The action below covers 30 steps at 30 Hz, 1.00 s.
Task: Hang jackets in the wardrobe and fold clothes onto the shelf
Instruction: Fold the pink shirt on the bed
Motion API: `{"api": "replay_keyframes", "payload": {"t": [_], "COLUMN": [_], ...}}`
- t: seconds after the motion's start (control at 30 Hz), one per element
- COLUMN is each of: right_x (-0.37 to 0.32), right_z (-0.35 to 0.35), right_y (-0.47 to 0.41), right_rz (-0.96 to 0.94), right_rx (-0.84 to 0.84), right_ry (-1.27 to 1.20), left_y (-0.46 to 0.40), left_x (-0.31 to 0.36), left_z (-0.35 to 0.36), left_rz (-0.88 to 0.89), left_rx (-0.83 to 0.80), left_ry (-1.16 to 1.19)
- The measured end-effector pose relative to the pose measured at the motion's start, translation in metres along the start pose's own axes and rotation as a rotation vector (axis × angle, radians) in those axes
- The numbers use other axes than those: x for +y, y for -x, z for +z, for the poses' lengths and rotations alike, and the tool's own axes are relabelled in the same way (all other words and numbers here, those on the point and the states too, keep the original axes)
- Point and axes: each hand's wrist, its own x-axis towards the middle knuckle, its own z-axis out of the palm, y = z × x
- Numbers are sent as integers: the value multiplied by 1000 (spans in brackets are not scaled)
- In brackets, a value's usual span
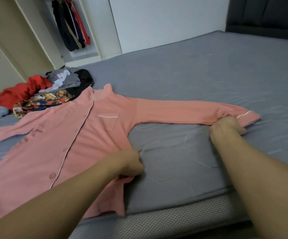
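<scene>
Both hands' fingers pinch the soft pink buttoned shirt.

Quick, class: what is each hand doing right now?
Left hand: grips the side hem of the pink shirt.
Right hand: grips the shirt's sleeve near the cuff.

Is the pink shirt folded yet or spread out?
Spread out. The pink shirt lies flat on the bed, one sleeve stretched sideways. The right hand grips its cuff, the left hand its side edge.
</scene>
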Motion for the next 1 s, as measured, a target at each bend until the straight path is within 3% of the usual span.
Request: {"api": "replay_keyframes", "payload": {"t": [0.07,0.1,0.2,0.27,0.4,0.47,0.53,0.67,0.73,0.83,0.9,0.93,1.0], "right_x": [-4,-10,-29,-36,-47,-49,-46,-6,30,95,139,160,186], "right_z": [2,8,23,35,62,78,100,179,225,283,298,300,293], "right_y": [-10,-4,12,25,38,50,67,126,177,257,285,282,257], "right_rz": [-31,-33,-33,-68,-90,-187,-238,-346,-397,-446,-714,-858,-982], "right_rx": [-80,-107,11,-132,-419,-441,-471,-627,-764,-1109,-1246,-1200,-939], "right_ry": [-68,-148,-382,-277,16,197,273,396,481,595,852,1034,1428], "left_y": [-3,-9,-39,-65,-100,-101,-91,-58,-45,-39,-47,-54,-72], "left_x": [-3,-3,2,6,-11,-30,-62,-173,-236,-322,-365,-379,-395], "left_z": [-3,-6,-30,-37,-36,-41,-51,-68,-73,-73,-65,-60,-48], "left_rz": [24,23,28,-3,-36,106,195,58,-32,-150,-203,-213,-245], "left_rx": [-104,-78,454,632,523,446,390,347,340,448,476,465,420], "left_ry": [141,154,49,-20,-47,114,429,1164,1332,1545,1675,1729,1783]}}
